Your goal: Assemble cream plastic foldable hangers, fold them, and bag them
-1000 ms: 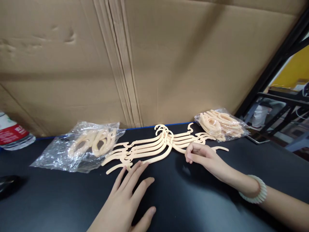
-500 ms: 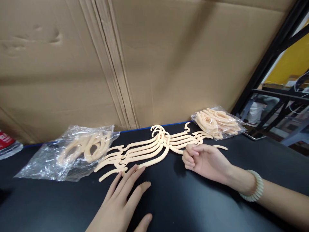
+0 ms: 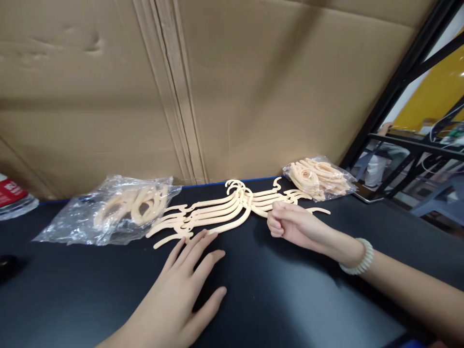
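Several cream plastic clothes hangers (image 3: 217, 215) lie overlapped in a row on the black table, their hooks bunched together at the middle. My left hand (image 3: 188, 285) is open, palm down with fingers spread, its fingertips at the left arm of the nearest hanger. My right hand (image 3: 297, 226), with a beaded bracelet on the wrist, is closed with curled fingers in front of the same hanger's right arm. That arm passes out of sight behind the hand, and whatever the fingers may hold is hidden.
A clear plastic bag (image 3: 123, 208) with cream hangers lies at left, and a fuller bag (image 3: 319, 178) at back right. Tall cardboard (image 3: 253, 96) stands along the table's back edge. A red-labelled container (image 3: 12, 195) is at far left. Beyond the black frame at right, a person's leg (image 3: 375, 169) shows.
The view has shifted slightly, so the hangers and bags appear a little higher. My hands keep nearly the same places by the hangers; the right fingers look a bit more tightly curled.
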A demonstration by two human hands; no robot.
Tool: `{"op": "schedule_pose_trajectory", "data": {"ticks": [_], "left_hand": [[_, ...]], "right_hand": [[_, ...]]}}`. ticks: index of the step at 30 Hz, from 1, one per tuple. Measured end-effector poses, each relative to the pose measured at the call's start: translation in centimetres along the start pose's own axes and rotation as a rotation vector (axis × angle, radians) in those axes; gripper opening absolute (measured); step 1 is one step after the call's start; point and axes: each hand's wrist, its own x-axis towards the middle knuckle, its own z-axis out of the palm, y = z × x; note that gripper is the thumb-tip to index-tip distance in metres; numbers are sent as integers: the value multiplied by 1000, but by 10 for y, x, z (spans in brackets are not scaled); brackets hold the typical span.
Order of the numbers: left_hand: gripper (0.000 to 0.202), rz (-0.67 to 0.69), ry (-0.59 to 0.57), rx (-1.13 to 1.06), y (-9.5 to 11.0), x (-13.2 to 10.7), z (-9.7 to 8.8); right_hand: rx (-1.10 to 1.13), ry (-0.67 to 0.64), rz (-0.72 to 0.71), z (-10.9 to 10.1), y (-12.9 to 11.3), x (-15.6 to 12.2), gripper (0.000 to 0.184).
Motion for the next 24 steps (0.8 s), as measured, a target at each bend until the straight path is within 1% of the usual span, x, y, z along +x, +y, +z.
{"op": "schedule_pose_trajectory", "data": {"ticks": [4, 6, 9, 11, 15, 20, 24], "left_hand": [[33, -29, -20, -47, 2, -2, 1], [33, -18, -37, -61, 0, -2, 2], [33, 5, -49, -78, -3, -3, 2], [33, 6, -32, -80, -4, -3, 2], [31, 15, -19, -83, 1, -2, 0], [27, -4, 57, -77, 9, -1, -2], [29, -2, 51, -67, 10, -1, -1]], "right_hand": [[-172, -41, -138, -2, -8, 1, 40], [-223, -51, -184, -4, -13, 1, 41], [-285, -65, -216, -9, -18, 2, 46], [-331, -72, -223, -12, -19, 3, 48], [-425, -56, -269, -16, -21, 4, 49], [-528, -27, -339, -24, -30, -1, 45], [-622, -16, -395, -35, -38, -2, 41]]}}
